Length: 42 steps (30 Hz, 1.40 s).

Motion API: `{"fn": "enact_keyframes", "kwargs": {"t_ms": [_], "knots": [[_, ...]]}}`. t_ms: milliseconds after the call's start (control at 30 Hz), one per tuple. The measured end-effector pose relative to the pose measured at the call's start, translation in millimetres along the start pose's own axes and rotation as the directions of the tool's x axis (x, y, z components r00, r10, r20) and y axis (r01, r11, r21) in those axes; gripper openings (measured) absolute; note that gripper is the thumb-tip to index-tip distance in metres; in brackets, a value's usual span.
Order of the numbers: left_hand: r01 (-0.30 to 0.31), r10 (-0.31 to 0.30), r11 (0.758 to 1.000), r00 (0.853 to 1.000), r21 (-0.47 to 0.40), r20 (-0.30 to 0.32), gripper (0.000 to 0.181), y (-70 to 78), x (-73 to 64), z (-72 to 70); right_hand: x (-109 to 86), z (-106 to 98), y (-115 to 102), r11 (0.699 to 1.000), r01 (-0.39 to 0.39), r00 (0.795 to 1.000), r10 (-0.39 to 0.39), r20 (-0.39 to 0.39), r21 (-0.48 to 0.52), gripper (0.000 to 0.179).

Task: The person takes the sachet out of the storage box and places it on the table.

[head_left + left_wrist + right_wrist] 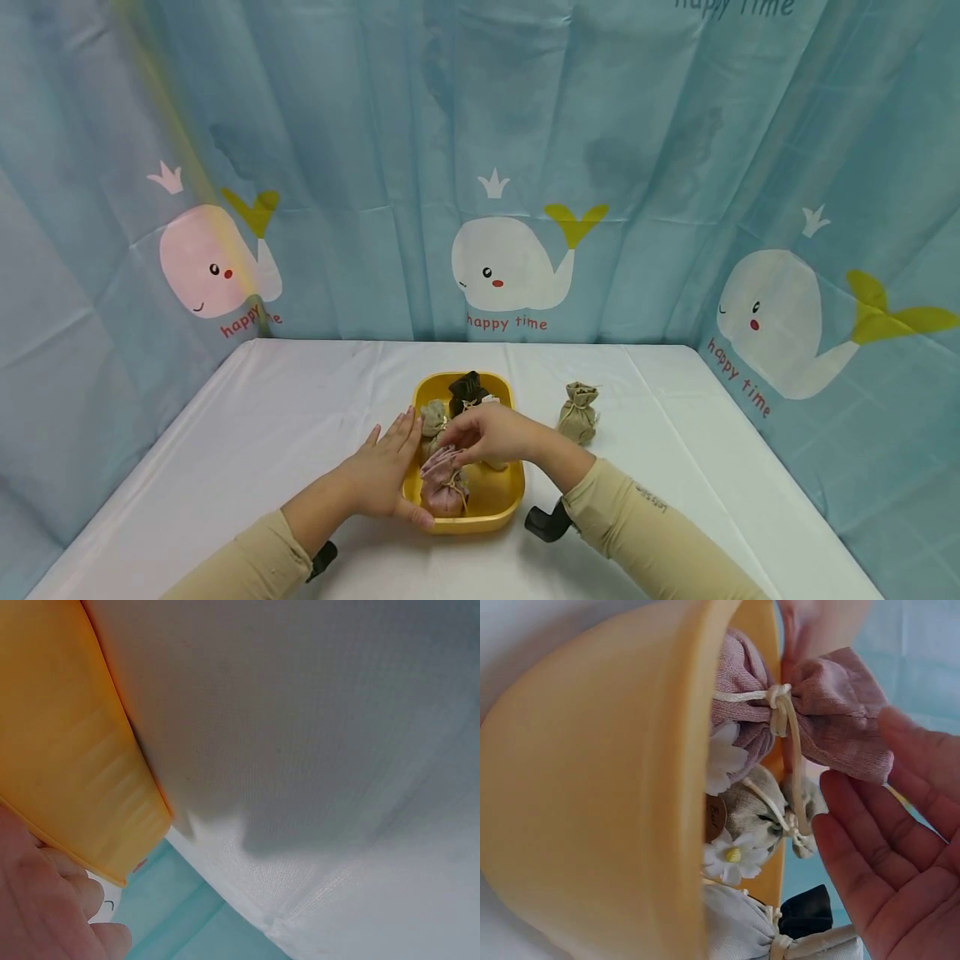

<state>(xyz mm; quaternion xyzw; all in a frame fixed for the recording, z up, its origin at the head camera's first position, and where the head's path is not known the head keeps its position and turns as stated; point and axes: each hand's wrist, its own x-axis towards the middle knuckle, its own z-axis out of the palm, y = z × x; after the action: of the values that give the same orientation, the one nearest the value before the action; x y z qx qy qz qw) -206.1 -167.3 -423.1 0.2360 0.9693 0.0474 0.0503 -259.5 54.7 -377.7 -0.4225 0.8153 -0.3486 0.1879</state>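
A small pink drawstring pouch (444, 487) stands in the near left part of a yellow plastic bin (487, 525). My right hand (491, 433) reaches over the bin from the right. Its thumb and a finger pinch the gathered cloth at the pink pouch's top, also seen in the right wrist view. My left hand (386, 471) rests along the bin's left side, fingers extended on the rim and thumb at the front edge. Behind the pink pouch are a grey-green pouch (759, 806) with a white flower, a black pouch (468, 390) and a pale grey pouch (739, 922).
An olive-tan pouch (577, 414) stands on the white-covered table (300, 400), to the right of the bin. Dark curved objects (547, 522) show beside both sleeves. Blue whale-print curtains (360, 167) enclose the table's back and sides.
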Motion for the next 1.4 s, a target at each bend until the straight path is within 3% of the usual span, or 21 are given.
{"fn": "enact_keyframes", "kwargs": {"t_ms": [267, 567, 733, 967, 1400], "knots": [[0.006, -0.006, 1.0, 1.0, -0.005, 0.006, 0.14, -0.6, -0.2, 1.2, 3.0, 5, -1, 0.995, -0.011, 0.999, 0.008, -0.035, -0.099, 0.007], [0.002, -0.002, 1.0, 1.0, -0.012, 0.006, 0.139, 1.4, -1.6, -2.3, 3.7, 3, -5, 0.99, -0.043, 0.997, 0.034, -0.063, -0.135, 0.009], [0.004, -0.004, 1.0, 1.0, -0.013, 0.004, 0.139, 1.0, -1.3, -1.7, 2.1, 1, -5, 0.992, -0.04, 0.996, 0.03, -0.089, -0.121, 0.012], [0.001, -0.001, 1.0, 1.0, -0.002, 0.0, 0.139, -0.1, -0.5, -0.6, -1.6, -4, -4, 0.994, -0.027, 0.994, 0.015, -0.107, -0.108, 0.002], [0.009, -0.009, 1.0, 1.0, -0.01, 0.008, 0.138, 2.9, -1.3, -5.0, -7.9, -18, -12, 0.998, 0.013, 0.992, -0.021, -0.123, -0.068, 0.006]]}}
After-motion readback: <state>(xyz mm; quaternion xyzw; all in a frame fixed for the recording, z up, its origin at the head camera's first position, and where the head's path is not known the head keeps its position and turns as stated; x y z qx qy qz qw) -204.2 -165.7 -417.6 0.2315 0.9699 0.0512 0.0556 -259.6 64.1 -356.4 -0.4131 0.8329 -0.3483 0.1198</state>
